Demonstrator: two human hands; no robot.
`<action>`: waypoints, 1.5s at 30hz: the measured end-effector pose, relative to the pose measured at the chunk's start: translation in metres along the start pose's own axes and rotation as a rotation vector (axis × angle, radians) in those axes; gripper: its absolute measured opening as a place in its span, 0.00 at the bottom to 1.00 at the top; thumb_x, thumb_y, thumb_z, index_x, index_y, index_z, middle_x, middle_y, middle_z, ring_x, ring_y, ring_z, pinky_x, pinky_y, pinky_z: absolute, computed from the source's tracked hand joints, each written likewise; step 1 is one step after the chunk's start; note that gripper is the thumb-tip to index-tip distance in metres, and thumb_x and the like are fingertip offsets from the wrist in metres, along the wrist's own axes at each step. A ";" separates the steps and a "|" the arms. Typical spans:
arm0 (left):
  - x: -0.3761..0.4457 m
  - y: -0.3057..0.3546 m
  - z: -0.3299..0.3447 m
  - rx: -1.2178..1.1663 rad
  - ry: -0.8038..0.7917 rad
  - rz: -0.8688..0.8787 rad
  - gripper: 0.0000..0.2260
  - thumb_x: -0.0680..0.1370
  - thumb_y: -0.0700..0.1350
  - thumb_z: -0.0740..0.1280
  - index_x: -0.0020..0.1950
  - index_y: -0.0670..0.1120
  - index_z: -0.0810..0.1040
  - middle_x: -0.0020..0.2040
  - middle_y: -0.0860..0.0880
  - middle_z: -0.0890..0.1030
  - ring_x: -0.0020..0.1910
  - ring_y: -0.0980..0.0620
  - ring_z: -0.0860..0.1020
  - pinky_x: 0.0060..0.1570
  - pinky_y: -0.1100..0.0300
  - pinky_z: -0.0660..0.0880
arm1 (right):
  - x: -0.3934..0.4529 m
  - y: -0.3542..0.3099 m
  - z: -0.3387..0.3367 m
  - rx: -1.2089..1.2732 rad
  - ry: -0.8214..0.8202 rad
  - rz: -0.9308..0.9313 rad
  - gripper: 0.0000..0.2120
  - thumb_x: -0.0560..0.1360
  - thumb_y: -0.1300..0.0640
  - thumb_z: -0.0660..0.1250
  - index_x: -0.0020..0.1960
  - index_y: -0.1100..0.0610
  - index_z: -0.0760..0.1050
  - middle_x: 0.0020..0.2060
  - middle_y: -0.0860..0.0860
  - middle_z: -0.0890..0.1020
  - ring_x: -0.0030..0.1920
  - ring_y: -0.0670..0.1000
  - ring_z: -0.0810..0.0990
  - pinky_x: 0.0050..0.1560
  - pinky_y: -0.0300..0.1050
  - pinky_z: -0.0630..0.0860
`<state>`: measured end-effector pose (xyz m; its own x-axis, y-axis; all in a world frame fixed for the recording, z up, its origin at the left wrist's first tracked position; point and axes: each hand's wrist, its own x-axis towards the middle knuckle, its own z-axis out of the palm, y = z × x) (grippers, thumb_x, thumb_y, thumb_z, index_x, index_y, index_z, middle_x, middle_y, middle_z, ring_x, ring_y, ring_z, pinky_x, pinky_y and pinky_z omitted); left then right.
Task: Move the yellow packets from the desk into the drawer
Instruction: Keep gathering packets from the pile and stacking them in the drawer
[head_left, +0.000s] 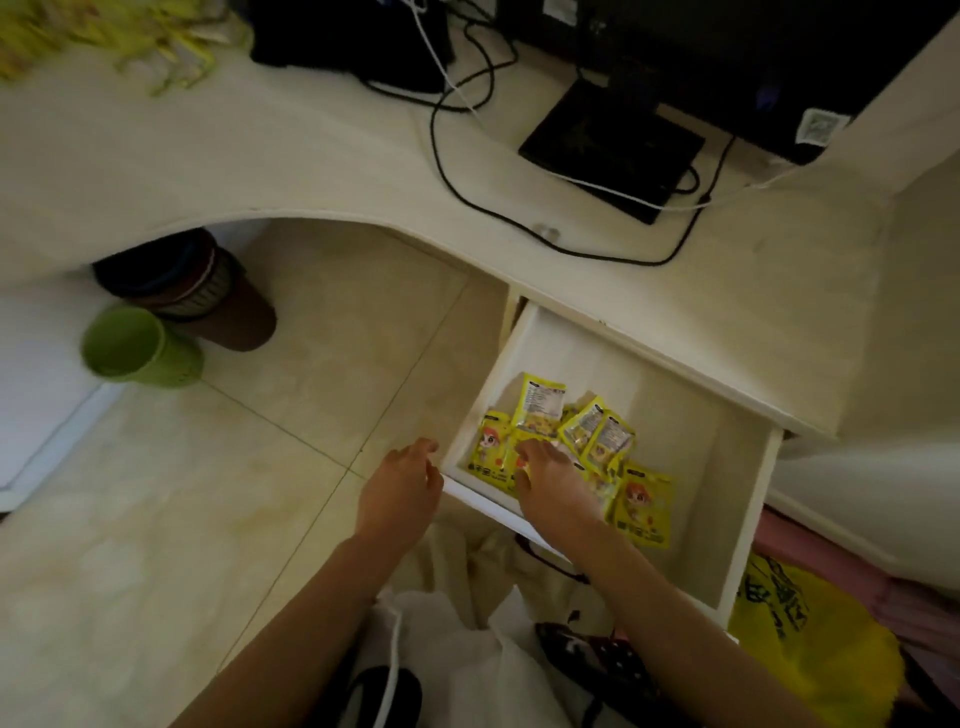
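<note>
An open white drawer (727, 447) sticks out below the desk at the right. Several yellow packets (597, 431) lie in a loose heap in its front left part, one more packet (643, 506) a little to the right. My right hand (550, 480) reaches over the drawer's front wall, its fingers spread and resting on the heap. My left hand (402, 486) hovers just outside the drawer's left front corner, fingers loosely curled, holding nothing. More yellow packets (104, 36), blurred, lie on the desk (208, 150) at the far left.
A monitor base (613, 150) and black and white cables (467, 171) sit on the desk at the right. Under the desk stand a green bin (135, 348) and a brown bin (208, 296). A yellow bag (810, 639) lies at the lower right, beside the drawer.
</note>
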<state>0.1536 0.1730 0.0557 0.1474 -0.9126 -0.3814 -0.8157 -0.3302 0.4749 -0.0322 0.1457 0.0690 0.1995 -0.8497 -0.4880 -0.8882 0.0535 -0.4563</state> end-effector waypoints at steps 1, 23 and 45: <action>-0.002 -0.007 -0.004 0.007 0.016 -0.015 0.15 0.79 0.45 0.60 0.65 0.51 0.72 0.51 0.48 0.79 0.49 0.49 0.78 0.49 0.55 0.76 | 0.003 -0.012 0.004 -0.037 -0.028 -0.045 0.17 0.79 0.57 0.56 0.67 0.57 0.66 0.59 0.57 0.75 0.57 0.58 0.76 0.52 0.53 0.78; 0.053 -0.230 -0.214 0.015 0.298 -0.204 0.11 0.79 0.46 0.60 0.60 0.51 0.75 0.51 0.51 0.81 0.51 0.51 0.78 0.47 0.57 0.75 | 0.119 -0.309 0.059 -0.094 -0.055 -0.352 0.17 0.81 0.55 0.54 0.69 0.56 0.65 0.59 0.54 0.75 0.56 0.52 0.75 0.56 0.47 0.75; 0.261 -0.266 -0.361 -0.062 0.426 -0.244 0.11 0.79 0.47 0.60 0.60 0.50 0.75 0.49 0.50 0.81 0.49 0.51 0.79 0.48 0.53 0.78 | 0.339 -0.478 -0.017 -0.255 -0.011 -0.557 0.18 0.81 0.55 0.55 0.70 0.55 0.65 0.62 0.52 0.76 0.61 0.53 0.74 0.58 0.49 0.74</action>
<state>0.6105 -0.0647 0.1158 0.5559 -0.8202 -0.1350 -0.6962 -0.5481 0.4636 0.4534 -0.1764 0.1346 0.6654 -0.7084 -0.2354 -0.7200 -0.5259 -0.4528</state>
